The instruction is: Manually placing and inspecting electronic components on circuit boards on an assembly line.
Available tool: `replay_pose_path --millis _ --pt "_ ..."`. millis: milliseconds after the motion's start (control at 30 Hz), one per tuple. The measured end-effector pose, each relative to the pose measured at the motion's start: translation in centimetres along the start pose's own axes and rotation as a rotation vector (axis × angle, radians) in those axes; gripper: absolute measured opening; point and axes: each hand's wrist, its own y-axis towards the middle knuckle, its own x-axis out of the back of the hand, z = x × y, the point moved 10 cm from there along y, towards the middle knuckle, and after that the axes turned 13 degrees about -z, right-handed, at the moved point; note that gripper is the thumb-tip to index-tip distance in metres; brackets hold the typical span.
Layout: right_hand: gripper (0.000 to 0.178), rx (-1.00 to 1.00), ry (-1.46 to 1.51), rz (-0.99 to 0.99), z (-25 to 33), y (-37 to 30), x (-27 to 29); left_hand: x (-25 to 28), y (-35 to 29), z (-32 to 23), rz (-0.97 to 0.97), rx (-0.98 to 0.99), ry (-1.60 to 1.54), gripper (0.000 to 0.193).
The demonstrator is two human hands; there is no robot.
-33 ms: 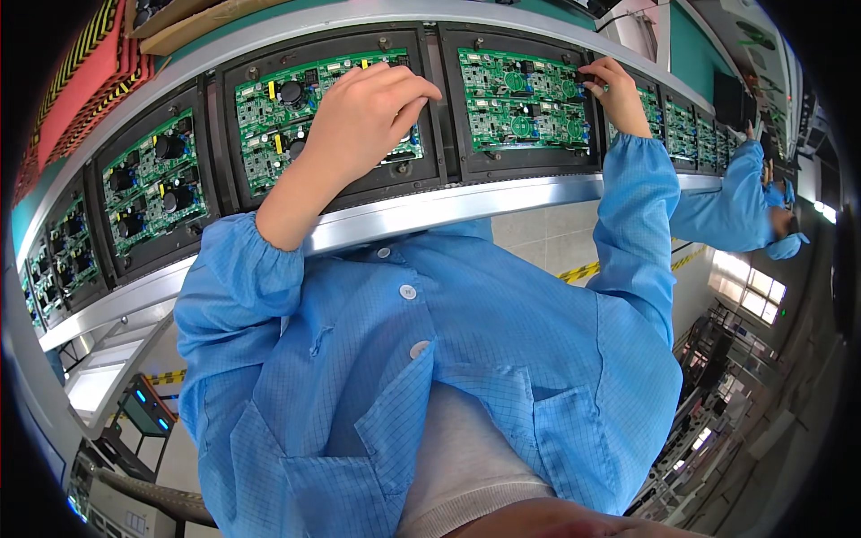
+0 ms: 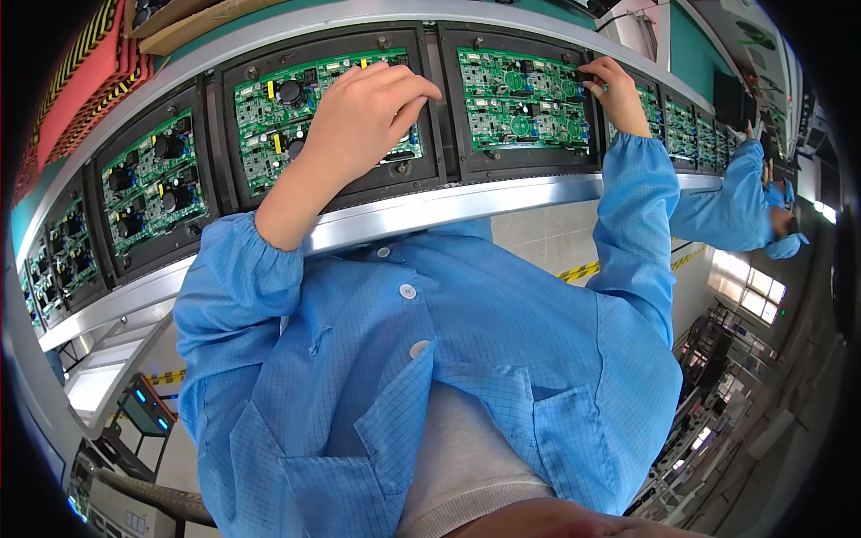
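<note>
My left hand [image 2: 372, 108] is raised over a green circuit board [image 2: 260, 112] in a black carrier frame. Its fingers are bent and close together, with the tips near the carrier's right edge; anything between them is hidden. At the upper right corner of the neighbouring circuit board [image 2: 489, 108], my right hand [image 2: 616, 90] pinches a small dark part [image 2: 584, 77] between thumb and fingers. That board shows bare round outlines, while the board under my left hand carries a large black round component [image 2: 291, 93] and yellow parts.
An aluminium rail [image 2: 466, 199] runs along the line's near side. More boards in black carriers [image 2: 152, 179] continue to left and right. Red trays with striped edges [image 2: 85, 90] are stacked at the far left. A co-worker in a blue sleeve [image 2: 731, 202] stands farther along to the right.
</note>
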Motion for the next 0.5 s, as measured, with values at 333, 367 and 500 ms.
replay_pose_path --millis 333,367,500 --pt "0.026 -0.246 0.265 -0.050 -1.0 -6.8 1.6 -0.4 -0.3 -0.3 0.004 -0.002 0.011 0.008" --pt "0.025 -0.225 0.278 -0.062 -0.3 -6.8 1.4 -0.6 -0.4 -0.5 0.017 0.000 0.003 0.008" --pt "0.024 -0.207 0.288 -0.088 0.2 -7.0 1.5 -1.1 -0.2 -0.6 0.025 -0.030 0.001 0.008"
